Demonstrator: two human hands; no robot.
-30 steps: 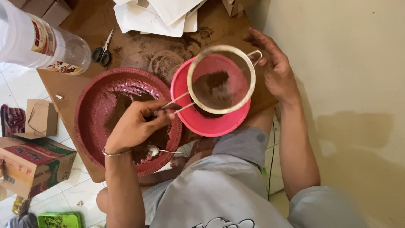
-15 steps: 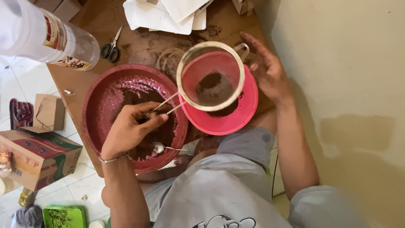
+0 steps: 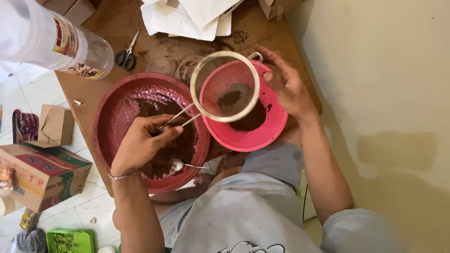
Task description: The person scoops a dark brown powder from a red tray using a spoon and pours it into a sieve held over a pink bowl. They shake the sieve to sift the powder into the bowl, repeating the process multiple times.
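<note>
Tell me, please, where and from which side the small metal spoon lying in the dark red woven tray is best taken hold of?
Grip the small metal spoon by its thin handle, coming from the person's side. The bowl lies in dark powder on the dark red woven tray, while the handle points right toward the rim, clear of the left hand.
</note>
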